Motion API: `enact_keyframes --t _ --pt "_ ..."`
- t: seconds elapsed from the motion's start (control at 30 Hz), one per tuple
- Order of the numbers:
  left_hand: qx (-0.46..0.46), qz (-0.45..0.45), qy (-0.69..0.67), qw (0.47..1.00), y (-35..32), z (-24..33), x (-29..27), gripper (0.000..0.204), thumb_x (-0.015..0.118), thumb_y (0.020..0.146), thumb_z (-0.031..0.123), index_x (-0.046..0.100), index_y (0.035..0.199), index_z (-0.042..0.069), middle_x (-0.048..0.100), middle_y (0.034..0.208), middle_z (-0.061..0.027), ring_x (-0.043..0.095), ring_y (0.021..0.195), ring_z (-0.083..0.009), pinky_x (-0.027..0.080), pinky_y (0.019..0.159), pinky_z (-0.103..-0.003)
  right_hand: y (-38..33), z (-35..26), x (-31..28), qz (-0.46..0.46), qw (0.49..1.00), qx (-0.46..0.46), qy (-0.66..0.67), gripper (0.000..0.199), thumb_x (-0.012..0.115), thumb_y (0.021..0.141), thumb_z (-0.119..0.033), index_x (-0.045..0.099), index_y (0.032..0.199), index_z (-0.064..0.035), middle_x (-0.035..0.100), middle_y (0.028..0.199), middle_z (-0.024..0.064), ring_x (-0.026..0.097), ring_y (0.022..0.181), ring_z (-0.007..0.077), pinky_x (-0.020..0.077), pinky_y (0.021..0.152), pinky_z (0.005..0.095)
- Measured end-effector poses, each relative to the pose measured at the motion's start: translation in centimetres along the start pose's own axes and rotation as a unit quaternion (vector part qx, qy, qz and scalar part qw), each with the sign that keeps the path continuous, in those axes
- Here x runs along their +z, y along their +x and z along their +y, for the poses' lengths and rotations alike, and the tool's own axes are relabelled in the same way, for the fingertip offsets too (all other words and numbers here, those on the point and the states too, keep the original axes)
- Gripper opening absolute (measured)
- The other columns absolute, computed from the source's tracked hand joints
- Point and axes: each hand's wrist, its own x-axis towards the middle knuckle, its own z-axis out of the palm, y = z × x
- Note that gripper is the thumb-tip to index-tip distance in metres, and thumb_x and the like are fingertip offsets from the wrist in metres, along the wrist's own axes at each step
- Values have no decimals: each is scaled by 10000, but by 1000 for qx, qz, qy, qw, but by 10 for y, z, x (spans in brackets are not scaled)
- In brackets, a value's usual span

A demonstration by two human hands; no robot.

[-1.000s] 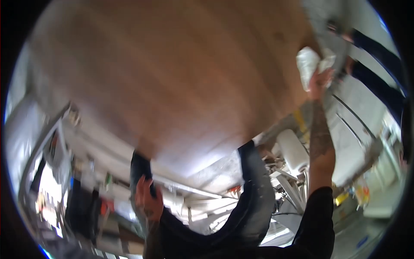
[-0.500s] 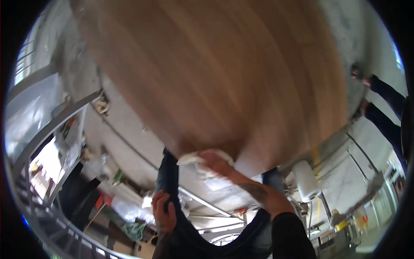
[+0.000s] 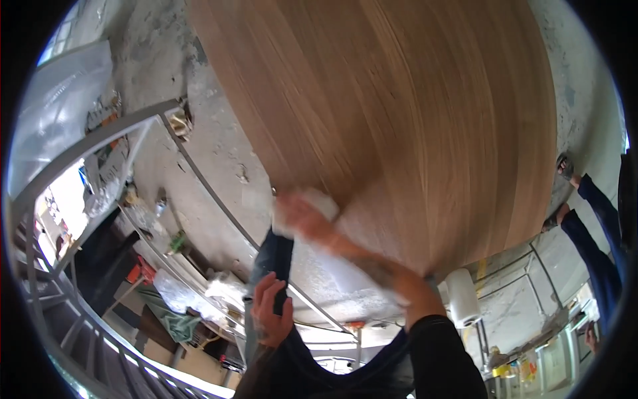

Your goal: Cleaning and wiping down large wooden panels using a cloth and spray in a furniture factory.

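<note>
White cloth (image 3: 323, 202) at the near left corner of a large brown wood-grain panel (image 3: 425, 120), partly under the right hand and overhanging the edge. Right hand (image 3: 302, 216) closed over the cloth, forearm reaching across from the near right; hand and cloth both blurred, so exact finger positions cannot be told. Panel broad, grain running near to far, its near edge just beyond the person's knees.

Left hand (image 3: 271, 312) holds nothing visible; fingers slightly bent and loosely spread, lying against the left trouser leg (image 3: 279, 254), below the panel corner.

Further out: grey metal frame (image 3: 207, 188) left of the panel, standing on a stained concrete floor (image 3: 199, 100). Green fabric (image 3: 181, 324) and crumpled clear plastic (image 3: 176, 292) near left. Whitish roll (image 3: 462, 298) near right, just beyond the panel's near edge. Another person's legs (image 3: 591, 229), dark blue trousers, far right, beside the panel.
</note>
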Motion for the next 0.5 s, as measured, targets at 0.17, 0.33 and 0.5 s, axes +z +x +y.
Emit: enact_keyframes --t 0.17,0.33,0.5 --pt "35 75 46 996 -26 -34 -34 350 632 805 23 620 1155 36 567 1308 -181 603 1021 -309 505 845 -357 -10 -14 113 -64 571 -210 -791 567 466 930 -197 427 1482 -72 305 1576 216 322 1450 378 314 1182 424" --pt "30 58 64 996 0 -2 -32 366 644 793 36 622 1157 58 572 1306 -159 600 1100 -330 523 826 -384 -104 -283 118 295 445 -204 -821 729 566 859 -228 337 1546 -147 284 1561 253 428 1340 457 410 1072 496" --pt "41 22 -4 999 31 31 2 393 663 765 27 619 1156 44 584 1281 -179 600 1109 -335 528 826 -395 -152 -543 -1 466 57 -264 -843 625 441 992 -443 364 1509 -100 202 1583 287 231 1464 432 254 1174 547"
